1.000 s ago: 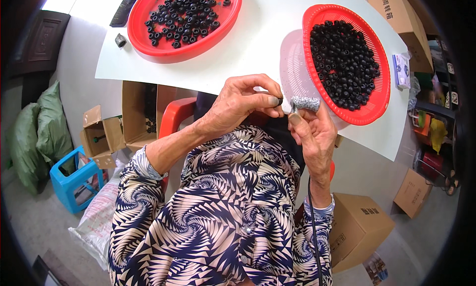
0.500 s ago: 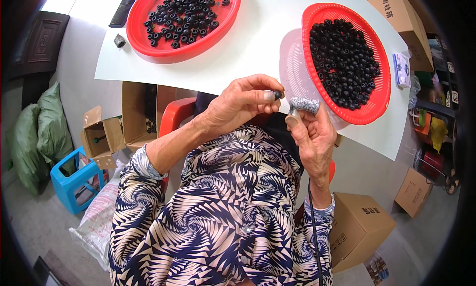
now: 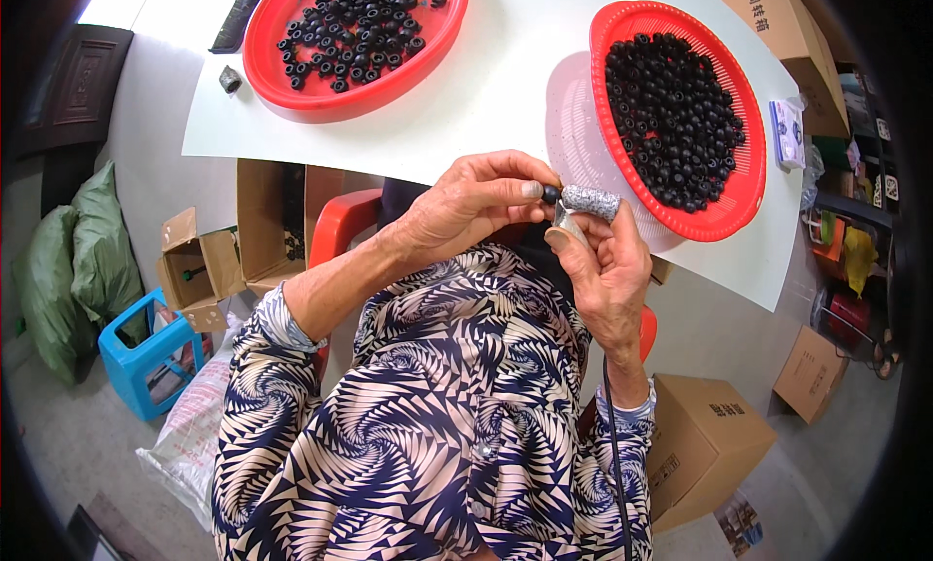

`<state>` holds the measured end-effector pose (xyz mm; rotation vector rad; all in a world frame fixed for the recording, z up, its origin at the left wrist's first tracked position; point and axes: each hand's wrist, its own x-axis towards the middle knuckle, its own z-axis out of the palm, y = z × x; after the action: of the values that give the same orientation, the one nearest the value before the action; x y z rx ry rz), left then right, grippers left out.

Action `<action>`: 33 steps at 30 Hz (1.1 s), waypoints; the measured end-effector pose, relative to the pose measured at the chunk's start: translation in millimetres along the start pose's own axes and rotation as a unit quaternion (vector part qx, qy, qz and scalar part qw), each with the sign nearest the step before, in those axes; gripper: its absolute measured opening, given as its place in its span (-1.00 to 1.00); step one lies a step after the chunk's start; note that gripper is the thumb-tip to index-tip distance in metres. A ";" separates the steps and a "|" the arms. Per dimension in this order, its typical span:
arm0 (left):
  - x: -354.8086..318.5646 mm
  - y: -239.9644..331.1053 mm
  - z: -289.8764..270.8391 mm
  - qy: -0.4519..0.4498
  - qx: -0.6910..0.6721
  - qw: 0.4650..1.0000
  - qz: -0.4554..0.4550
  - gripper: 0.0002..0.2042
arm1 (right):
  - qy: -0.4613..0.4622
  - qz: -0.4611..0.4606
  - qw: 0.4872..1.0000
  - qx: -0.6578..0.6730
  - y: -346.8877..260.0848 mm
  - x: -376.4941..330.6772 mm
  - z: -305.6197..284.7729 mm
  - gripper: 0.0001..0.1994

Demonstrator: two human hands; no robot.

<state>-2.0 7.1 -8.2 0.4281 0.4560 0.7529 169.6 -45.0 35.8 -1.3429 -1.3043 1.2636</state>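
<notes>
Between the thumb and fingertips of my left hand [image 3: 476, 196] is a small round black bead-like piece [image 3: 550, 194]. A silver-grey speckled roll [image 3: 591, 202] lies across the top of my right hand [image 3: 612, 279], in line with the index finger. Whether it is wrapped round that finger or gripped cannot be told. Below it, a small silver-grey piece [image 3: 570, 223] shows above the right thumb, in a closed pinch. The black piece is right by the near end of the roll. Both hands are just off the white table's [image 3: 486, 104] front edge.
A red basket [image 3: 753, 187] of black pieces stands at right, and a red tray [image 3: 292, 102] of hollow black pieces at left. Near the tray lies a small grey sleeve [image 3: 229, 80]. Cardboard boxes [image 3: 705, 454], a blue stool [image 3: 141, 357] and green sacks [image 3: 107, 260] surround me.
My left hand has brought the black piece slightly right and down, to the end of the silver-grey roll. My right hand has shifted slightly left, closing the gap.
</notes>
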 end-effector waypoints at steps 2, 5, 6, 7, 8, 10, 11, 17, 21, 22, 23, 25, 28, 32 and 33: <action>0.1 0.2 -0.1 0.003 0.001 1.000 0.005 -0.81 | -0.004 0.002 1.000 -0.011 0.1 0.0 0.4 -0.70; -0.3 0.2 -0.7 0.004 -0.002 1.000 0.006 -0.81 | -0.007 -0.011 0.999 -0.031 -0.4 0.0 0.9 -0.71; -0.1 0.3 -1.0 0.004 -0.003 1.000 0.006 -0.81 | -0.008 -0.007 0.999 -0.039 -2.6 -0.2 0.9 -0.71; 0.2 0.4 -1.5 0.003 -0.001 1.000 0.003 -0.81 | -0.008 -0.004 0.999 -0.048 -3.9 -0.4 1.2 -0.71; 0.3 0.4 -1.9 0.003 0.001 1.000 0.001 -0.81 | -0.008 -0.004 0.999 -0.048 -3.2 -0.6 1.7 -0.71; 0.4 0.1 -2.2 -0.002 -0.003 1.000 0.000 -0.81 | 0.003 -0.019 0.998 -0.056 -0.8 -1.0 2.8 -0.70; 0.4 0.0 -2.3 -0.006 -0.006 1.000 -0.001 -0.81 | 0.003 -0.019 0.998 -0.056 -1.0 -0.9 3.1 -0.70; 0.0 0.2 -4.9 -0.030 -0.034 0.999 -0.015 -0.80 | 0.000 -0.021 0.997 -0.077 -3.9 -1.2 4.8 -0.69; 0.1 -3.6 -2.1 0.008 -0.066 0.998 -0.020 -0.81 | 0.002 -0.031 0.996 -0.081 -1.1 -1.5 4.3 -0.69; 0.1 -3.2 -1.5 0.013 -0.071 0.997 -0.022 -0.81 | 0.003 -0.029 0.996 -0.084 -1.3 -1.0 4.2 -0.69; 0.2 -3.0 -1.3 0.018 -0.077 0.997 -0.025 -0.81 | 0.003 -0.028 0.996 -0.085 -1.7 -0.6 4.3 -0.69; 0.6 -2.8 -2.9 0.011 -0.072 0.997 -0.025 -0.81 | 0.006 -0.032 0.997 -0.075 -2.4 0.4 5.0 -0.69; -0.1 -2.2 -3.0 0.002 -0.052 0.998 -0.022 -0.82 | 0.006 -0.024 0.997 -0.067 -3.1 -0.5 5.3 -0.69; -1.0 -0.3 -2.0 -0.003 -0.026 1.000 -0.008 -0.82 | -0.001 -0.021 0.997 -0.078 -7.1 -1.0 4.9 -0.70; -1.0 0.3 -1.2 -0.004 -0.025 1.000 -0.009 -0.82 | -0.001 -0.023 0.996 -0.081 -6.0 -1.4 4.5 -0.70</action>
<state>-3.4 6.8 -8.8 0.3793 0.4319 0.7444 164.5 -46.2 41.4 -1.4143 -1.4563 1.1483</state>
